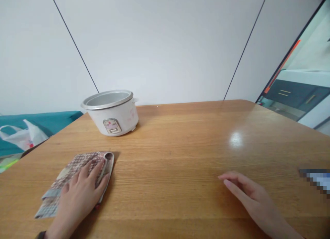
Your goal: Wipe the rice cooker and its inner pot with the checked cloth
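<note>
A wide tabletop (180, 146) of warm brown wood is filling the view, and a plain white wall (160, 43) crossed by thin dark lines is rising behind it. The left hand (79, 191) is lying palm down on a folded cloth with a small reddish and grey check pattern (82, 160), which is sitting flat on the near left part of the tabletop. The fingers are spreading over the fabric and the thumb is resting along its right edge, so this grip is released, pressing rather than clasping. The right hand (247, 194) is resting on bare wood at the near right, well apart from the cloth, its fingers stretching out towards the left and its grip likewise released and holding nothing. Beyond the cloth, near the far left edge, a round white electric rice cooker with a metal rim and no lid (113, 115) is standing upright. Off the tabletop to the left, a white plastic bag (23, 137) is lying on a teal sofa (51, 120).
</note>
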Demonstrator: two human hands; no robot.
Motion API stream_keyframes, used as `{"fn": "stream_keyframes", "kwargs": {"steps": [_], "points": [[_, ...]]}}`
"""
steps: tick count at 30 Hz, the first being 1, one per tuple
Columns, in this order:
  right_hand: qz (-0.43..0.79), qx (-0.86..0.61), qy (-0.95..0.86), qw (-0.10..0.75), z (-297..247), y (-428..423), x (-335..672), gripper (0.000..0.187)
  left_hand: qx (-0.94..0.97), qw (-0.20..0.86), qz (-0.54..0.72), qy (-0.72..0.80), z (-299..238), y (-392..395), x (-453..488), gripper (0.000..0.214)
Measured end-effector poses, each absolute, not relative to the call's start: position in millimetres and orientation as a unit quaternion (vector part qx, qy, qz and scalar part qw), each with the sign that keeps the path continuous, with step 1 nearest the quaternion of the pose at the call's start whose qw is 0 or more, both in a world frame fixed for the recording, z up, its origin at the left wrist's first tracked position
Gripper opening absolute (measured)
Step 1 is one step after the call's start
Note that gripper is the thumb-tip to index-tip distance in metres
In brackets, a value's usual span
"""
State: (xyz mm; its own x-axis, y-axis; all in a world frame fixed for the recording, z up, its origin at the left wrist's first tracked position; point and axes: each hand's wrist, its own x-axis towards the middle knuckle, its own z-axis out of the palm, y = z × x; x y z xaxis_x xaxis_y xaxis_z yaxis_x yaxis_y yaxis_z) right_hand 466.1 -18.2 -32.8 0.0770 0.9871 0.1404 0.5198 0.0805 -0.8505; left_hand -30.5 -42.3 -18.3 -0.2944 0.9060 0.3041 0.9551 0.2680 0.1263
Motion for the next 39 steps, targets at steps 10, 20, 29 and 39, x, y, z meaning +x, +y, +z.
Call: {"fn": "stream_keyframes", "kwargs": {"steps": [10,20,29,39], "points": [[0.316,-0.629,-0.569,0.426,-28.9,-21.8,464.4,0.041,-0.603,0.134,-0.198,-0.761,-5.7,-37.7,-28.8,0.053],[0.299,-0.64,-0.566,0.425,-19.8,-25.1,463.3,0.042,-0.648,0.102,-0.223,-0.721,-4.6,-38.0,-35.3,0.041],[0.271,-0.648,-0.571,0.425,-13.0,-27.7,464.2,0.038,-0.71,0.125,-0.228,-0.654,-13.6,-41.3,-45.9,0.043],[0.267,-0.645,-0.579,0.422,-12.7,-25.7,465.9,0.037,-0.73,0.129,-0.244,-0.625,-13.8,-43.2,-47.2,0.044]]}}
